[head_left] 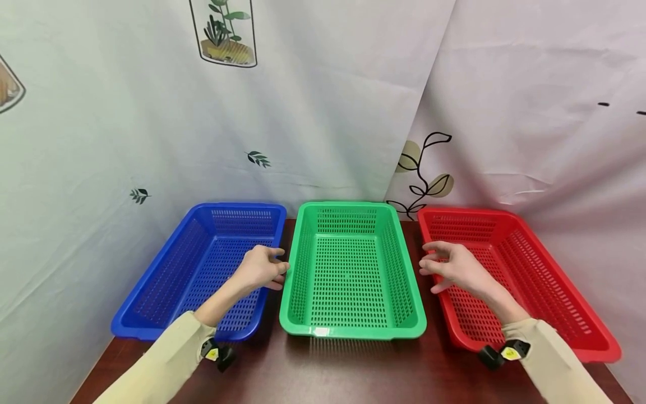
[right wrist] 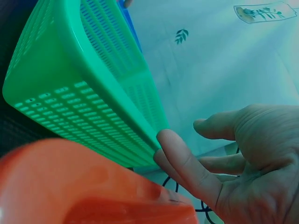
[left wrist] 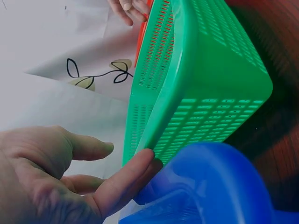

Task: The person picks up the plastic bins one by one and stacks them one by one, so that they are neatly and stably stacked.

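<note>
Cloth backdrop [head_left: 328,112]: pale, printed with plants, hung along the far side and both flanks.

Table [head_left: 323,376]: dark reddish wood, glossy, bearing three baskets in a row.

Red basket [head_left: 542,280]: plastic, slotted, at the right, set askew.

Blue basket [head_left: 202,292]: same kind, at the left, also askew.

Green basket [head_left: 348,280]: same kind, in the middle, set squarely; narrow gaps part it from its neighbours.

Sleeves [head_left: 161,359], two: cream, reaching in from the near left and near right.

Left hand [head_left: 259,268]: above the blue basket's right side, fingertips at the green basket's left rim; contact cannot be told. Thumb and fingers apart, loosely bent.

Right hand [head_left: 454,265]: above the red basket's left rim, fingertips pointing toward the green basket, just beside it. Thumb and fingers likewise apart.

Wrist cameras [head_left: 216,353], two: small, black, one strapped over each cuff.
</note>
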A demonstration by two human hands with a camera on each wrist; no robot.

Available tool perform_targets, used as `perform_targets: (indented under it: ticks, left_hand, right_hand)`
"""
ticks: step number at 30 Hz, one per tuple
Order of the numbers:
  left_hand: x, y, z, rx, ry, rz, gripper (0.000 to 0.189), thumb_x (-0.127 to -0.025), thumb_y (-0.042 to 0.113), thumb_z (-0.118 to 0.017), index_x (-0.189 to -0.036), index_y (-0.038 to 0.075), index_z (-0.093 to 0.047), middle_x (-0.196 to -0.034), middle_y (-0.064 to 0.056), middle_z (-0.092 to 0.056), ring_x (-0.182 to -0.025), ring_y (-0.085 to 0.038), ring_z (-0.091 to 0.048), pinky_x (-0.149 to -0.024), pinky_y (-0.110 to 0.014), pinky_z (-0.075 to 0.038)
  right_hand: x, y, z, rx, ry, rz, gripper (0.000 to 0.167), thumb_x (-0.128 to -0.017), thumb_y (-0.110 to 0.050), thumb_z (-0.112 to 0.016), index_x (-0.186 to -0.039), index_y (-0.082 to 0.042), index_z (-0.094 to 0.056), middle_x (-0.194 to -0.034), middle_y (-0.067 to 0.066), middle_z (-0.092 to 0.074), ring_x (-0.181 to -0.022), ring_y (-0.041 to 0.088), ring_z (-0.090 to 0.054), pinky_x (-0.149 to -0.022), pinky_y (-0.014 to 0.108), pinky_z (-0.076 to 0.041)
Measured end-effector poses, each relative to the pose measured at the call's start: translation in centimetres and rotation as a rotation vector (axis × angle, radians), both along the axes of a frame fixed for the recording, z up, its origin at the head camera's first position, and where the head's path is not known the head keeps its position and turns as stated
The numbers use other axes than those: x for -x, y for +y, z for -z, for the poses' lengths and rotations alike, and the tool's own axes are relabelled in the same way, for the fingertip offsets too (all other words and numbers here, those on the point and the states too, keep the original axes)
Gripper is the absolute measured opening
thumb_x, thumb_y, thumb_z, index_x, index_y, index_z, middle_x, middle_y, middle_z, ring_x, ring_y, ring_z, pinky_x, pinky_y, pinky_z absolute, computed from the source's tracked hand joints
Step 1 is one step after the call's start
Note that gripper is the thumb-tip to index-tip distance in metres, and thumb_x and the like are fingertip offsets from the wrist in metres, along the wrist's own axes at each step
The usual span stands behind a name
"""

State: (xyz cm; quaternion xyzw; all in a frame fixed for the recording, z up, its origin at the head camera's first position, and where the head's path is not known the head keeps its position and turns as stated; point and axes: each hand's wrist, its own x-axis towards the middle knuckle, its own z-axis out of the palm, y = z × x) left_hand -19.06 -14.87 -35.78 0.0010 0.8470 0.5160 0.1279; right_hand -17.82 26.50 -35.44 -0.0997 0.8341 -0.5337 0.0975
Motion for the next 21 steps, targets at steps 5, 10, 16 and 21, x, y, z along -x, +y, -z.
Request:
perform_targets:
  ticks: [5,10,16,21]
  left_hand:
    - [0.3,0.3,0.0,0.022,-0.006,0.002,0.054,-0.097,0.000,-0.061,-0.146,-0.012,-0.041,-0.112,-0.027,-0.067,-0.074,-0.024,-0.070,-0.063,-0.036,-0.061]
    - [0.3,0.5,0.0,0.044,-0.014,0.006,0.053,-0.097,-0.001,-0.061,-0.145,-0.012,-0.042,-0.109,-0.024,-0.067,-0.077,-0.024,-0.069,-0.063,-0.036,-0.061]
    - [0.5,0.7,0.0,0.064,-0.015,0.018,0.052,-0.096,-0.002,-0.061,-0.144,-0.012,-0.043,-0.104,-0.020,-0.068,-0.081,-0.025,-0.068,-0.063,-0.036,-0.061]
    - [0.7,0.9,0.2,0.080,-0.006,0.015,0.052,-0.095,-0.003,-0.062,-0.144,-0.012,-0.045,-0.099,-0.018,-0.068,-0.078,-0.024,-0.069,-0.061,-0.035,-0.061]
  right_hand:
    - [0.0,-0.5,0.1,-0.009,-0.022,-0.001,0.055,-0.095,-0.004,-0.066,-0.139,0.017,-0.040,-0.114,0.030,-0.064,-0.100,0.043,-0.067,-0.059,0.045,-0.060]
    - [0.0,-1.0,0.4,-0.014,-0.027,-0.013,0.054,-0.095,-0.003,-0.065,-0.138,0.017,-0.040,-0.112,0.031,-0.064,-0.098,0.039,-0.068,-0.058,0.044,-0.060]
    - [-0.1,-1.5,0.5,-0.042,-0.026,0.000,0.052,-0.095,-0.002,-0.065,-0.138,0.017,-0.041,-0.110,0.029,-0.066,-0.093,0.038,-0.069,-0.057,0.044,-0.060]
    - [-0.1,-1.7,0.7,-0.054,-0.042,0.000,0.052,-0.095,-0.001,-0.064,-0.137,0.018,-0.040,-0.109,0.028,-0.065,-0.090,0.034,-0.070,-0.057,0.044,-0.060]
